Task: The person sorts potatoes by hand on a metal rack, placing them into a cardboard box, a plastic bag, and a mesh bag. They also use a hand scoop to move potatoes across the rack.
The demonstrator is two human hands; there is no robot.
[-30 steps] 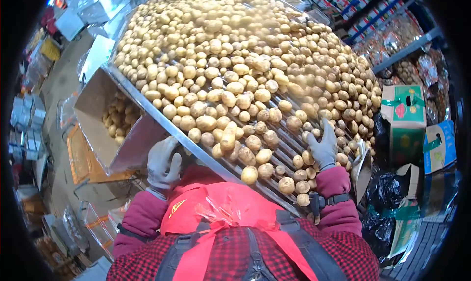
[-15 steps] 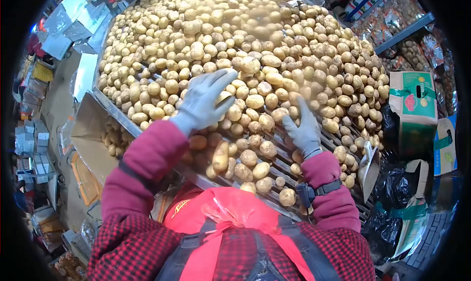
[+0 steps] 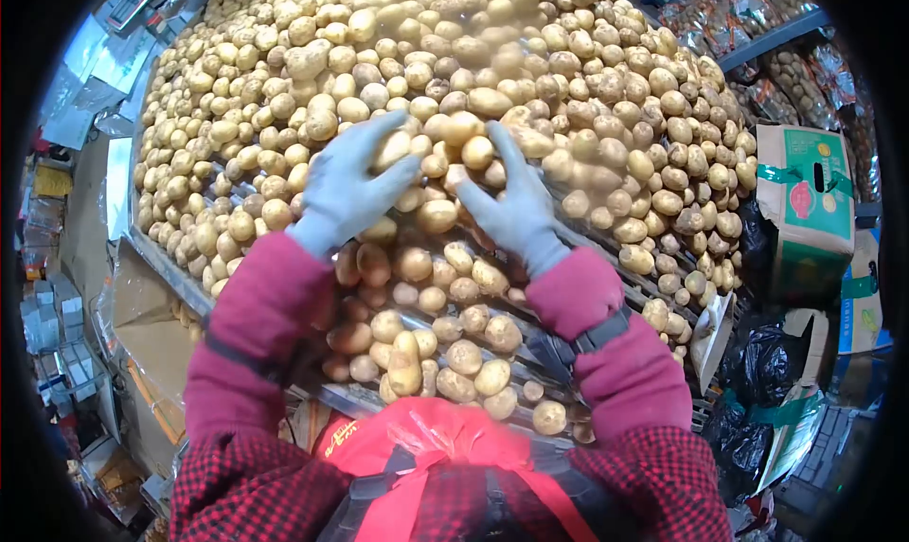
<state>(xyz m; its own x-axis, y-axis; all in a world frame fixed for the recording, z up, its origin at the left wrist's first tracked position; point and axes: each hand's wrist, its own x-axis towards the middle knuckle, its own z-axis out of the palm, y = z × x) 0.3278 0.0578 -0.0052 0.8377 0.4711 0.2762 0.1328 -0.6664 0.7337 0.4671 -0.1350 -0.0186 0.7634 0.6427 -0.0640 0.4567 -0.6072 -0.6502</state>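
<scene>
1. Grey-gloved, the left hand [image 3: 348, 194] is reaching over the loose potatoes [image 3: 437, 216], thumb and fingers standing wide; whether it's gripping one, I cannot tell.
2. And the right hand [image 3: 521, 213] is coming across! It's sitting closer to the left than half a second ago, fingers likewise wide, thumb pointing inward among the potatoes; again, its hold is unclear.
3. So both hands are now flanking one small cluster, apparently working it together.
4. Potatoes are heaping beyond the hands and lying nearer the body too, all on the slatted metal counter [image 3: 176, 279], while a green carton [image 3: 816, 187] is standing off to the right.
</scene>
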